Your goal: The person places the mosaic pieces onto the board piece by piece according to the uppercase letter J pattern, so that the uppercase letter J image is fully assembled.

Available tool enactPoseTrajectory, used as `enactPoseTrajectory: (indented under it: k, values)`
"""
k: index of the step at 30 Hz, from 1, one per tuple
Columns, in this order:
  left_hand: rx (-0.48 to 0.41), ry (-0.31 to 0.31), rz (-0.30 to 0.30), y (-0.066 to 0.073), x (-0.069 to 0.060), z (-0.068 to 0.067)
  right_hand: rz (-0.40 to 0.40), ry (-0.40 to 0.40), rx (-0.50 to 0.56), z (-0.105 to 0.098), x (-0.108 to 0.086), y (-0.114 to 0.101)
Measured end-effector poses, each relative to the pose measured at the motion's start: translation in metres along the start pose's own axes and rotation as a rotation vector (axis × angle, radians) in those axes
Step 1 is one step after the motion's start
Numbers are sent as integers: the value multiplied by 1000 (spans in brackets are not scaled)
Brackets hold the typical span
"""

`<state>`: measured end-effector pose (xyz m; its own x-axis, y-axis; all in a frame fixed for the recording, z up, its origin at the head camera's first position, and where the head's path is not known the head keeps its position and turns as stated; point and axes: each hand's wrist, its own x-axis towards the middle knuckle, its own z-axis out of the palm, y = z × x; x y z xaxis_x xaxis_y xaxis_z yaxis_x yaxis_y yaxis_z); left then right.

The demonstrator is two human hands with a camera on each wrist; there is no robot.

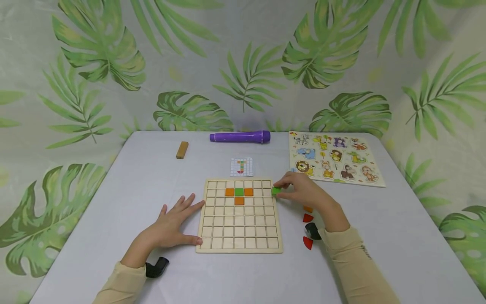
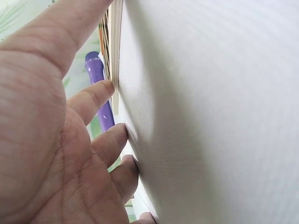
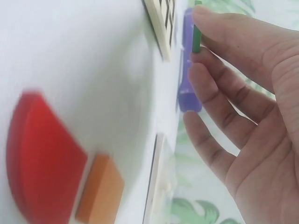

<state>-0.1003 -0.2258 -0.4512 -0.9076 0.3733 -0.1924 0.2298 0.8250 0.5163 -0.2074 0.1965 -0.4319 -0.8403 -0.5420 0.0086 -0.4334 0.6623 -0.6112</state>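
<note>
A wooden grid board (image 1: 239, 243) lies mid-table. In its second row from the far edge a green tile (image 1: 238, 192) sits between two orange tiles (image 1: 229, 192), with a third orange tile (image 1: 239, 201) just below the green one. My left hand (image 1: 171, 226) spreads its fingers at the board's left edge, index fingertip and thumb touching it. Over the right edge, my right hand (image 1: 303, 192) pinches a green square tile (image 3: 197, 32) between thumb and fingers. Near that forearm lie a loose orange tile (image 1: 308, 209) and two red quarter-circle pieces (image 1: 308, 218).
A small pattern card (image 1: 241, 167) lies beyond the board. Farther back are a purple microphone-shaped toy (image 1: 240, 137) and a brown wooden block (image 1: 182, 150). An animal puzzle board (image 1: 336, 158) occupies the back right. Leaf-printed cloth hangs behind the white table.
</note>
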Motion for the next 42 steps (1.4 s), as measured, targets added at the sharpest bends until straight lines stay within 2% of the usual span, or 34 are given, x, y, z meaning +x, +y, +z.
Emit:
enactPoseTrajectory:
  k: [10, 32, 37, 42]
  values:
    - [-4, 0, -3, -2, 1, 2, -19, -49, 49, 11, 7, -18]
    - [-21, -5, 4, -2, 1, 2, -115, -138, 35, 39, 23, -48]
    - [-16, -5, 3, -3, 0, 2, -157, -149, -2, 44, 26, -55]
    - [-5, -2, 1, -5, 1, 1, -159, -177, -18, 49, 29, -61]
